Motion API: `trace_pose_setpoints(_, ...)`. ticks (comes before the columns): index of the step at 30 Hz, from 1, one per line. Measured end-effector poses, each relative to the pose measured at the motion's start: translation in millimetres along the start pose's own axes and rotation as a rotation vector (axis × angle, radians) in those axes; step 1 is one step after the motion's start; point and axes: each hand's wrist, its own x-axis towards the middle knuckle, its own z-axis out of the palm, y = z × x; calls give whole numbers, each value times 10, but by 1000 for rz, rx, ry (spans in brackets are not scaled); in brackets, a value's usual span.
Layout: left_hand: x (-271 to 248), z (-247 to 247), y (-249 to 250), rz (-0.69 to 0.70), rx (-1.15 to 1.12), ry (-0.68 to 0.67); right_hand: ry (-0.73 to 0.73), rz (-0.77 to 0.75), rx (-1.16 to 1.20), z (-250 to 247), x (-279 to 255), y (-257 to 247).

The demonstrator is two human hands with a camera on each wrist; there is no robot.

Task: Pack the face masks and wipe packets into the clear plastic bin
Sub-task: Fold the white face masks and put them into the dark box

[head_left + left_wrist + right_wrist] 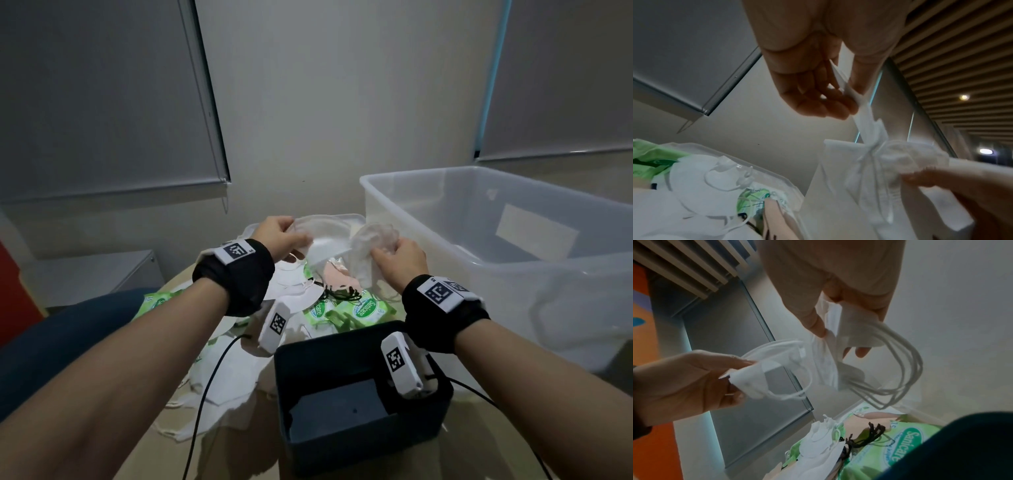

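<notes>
Masks [329,245] stretched between my hands, left hand [279,238] and right hand [400,262] each pinching an end; clear plastic bin [445,192] lies rightward, nearest my right.

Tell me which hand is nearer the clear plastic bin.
Right. The right hand holds white masks just beside the clear plastic bin near its left wall; the left hand grips them farther left.

You can read "Sanicare" on your green wipe packets [367,310]; the wristband tags carry only coded squares, no words.
</notes>
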Motion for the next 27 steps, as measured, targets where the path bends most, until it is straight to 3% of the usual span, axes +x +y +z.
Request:
trace_pose_setpoints(7,-136,-74,176,-56,-193,-49,-39,53,85,0,-1,-32)
trace_pose_setpoints(14,-228,-65,285,18,263,133,-38,25,80,-29,-71,-61)
trace_pose_setpoints(18,-313,-8,404,39,380,-11,-55,-8,104,-34,-125,-87)
trace_pose_setpoints(24,-391,35,542,-106,167,-421,-139,-33,135,-31,-155,-109)
trace_pose_setpoints(27,-371,60,570,-108,112,-412,-181,-70,165,-36,-148,-112)
